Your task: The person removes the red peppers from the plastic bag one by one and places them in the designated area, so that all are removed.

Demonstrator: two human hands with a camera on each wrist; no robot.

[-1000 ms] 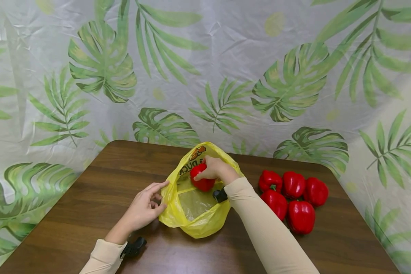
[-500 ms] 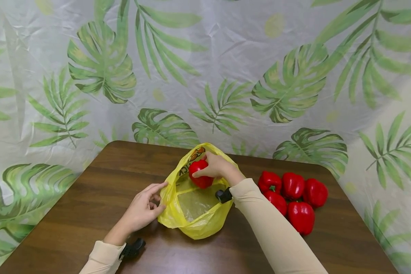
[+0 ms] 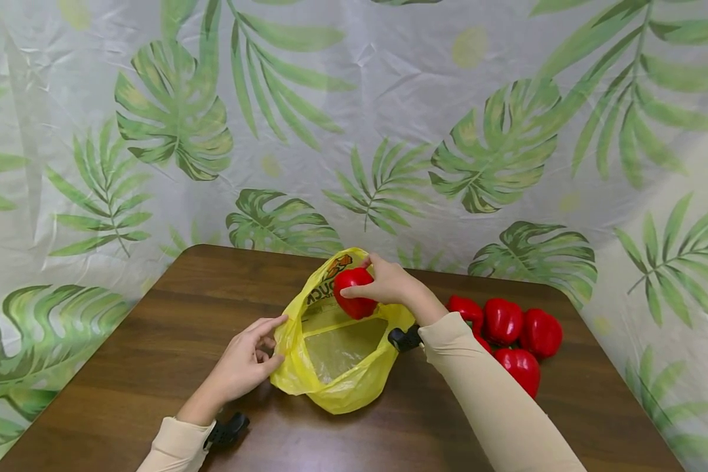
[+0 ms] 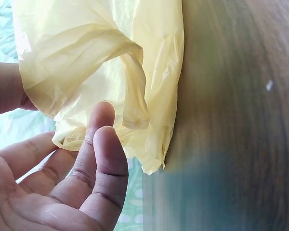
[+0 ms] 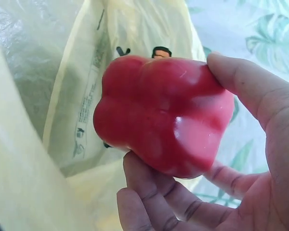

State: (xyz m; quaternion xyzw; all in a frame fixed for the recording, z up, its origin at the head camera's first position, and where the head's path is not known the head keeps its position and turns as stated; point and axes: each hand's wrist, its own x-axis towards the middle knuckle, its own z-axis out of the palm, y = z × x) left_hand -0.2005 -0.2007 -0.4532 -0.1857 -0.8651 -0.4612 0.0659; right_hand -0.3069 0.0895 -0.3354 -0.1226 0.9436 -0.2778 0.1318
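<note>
A red bell pepper (image 3: 354,293) is over the inside of a yellow plastic bag (image 3: 348,393), near its back right rim. My right hand (image 3: 392,282) grips it, thumb on one side and fingers on the other; in the right wrist view the pepper's lobed end (image 5: 164,115) faces the camera. The bag stands with its mouth wide, dark lettering on its inner back wall. At its left rim, my left hand (image 3: 248,357) holds the edge with thumb and index finger. In the left wrist view, the bag's film (image 4: 154,72) covers the thumb's tip, and the other fingers are bent loosely.
Several red bell peppers (image 3: 503,321) lie grouped on the right of the brown wooden table (image 3: 200,314), partly behind the right sleeve (image 3: 495,393). A leaf-patterned curtain (image 3: 389,131) hangs behind the table. A black wrist camera (image 3: 227,429) sits by the left sleeve.
My right hand has raised the bell pepper from deeper in the bag and shifted it slightly right, toward the rim. My left hand stays at the bag's left edge.
</note>
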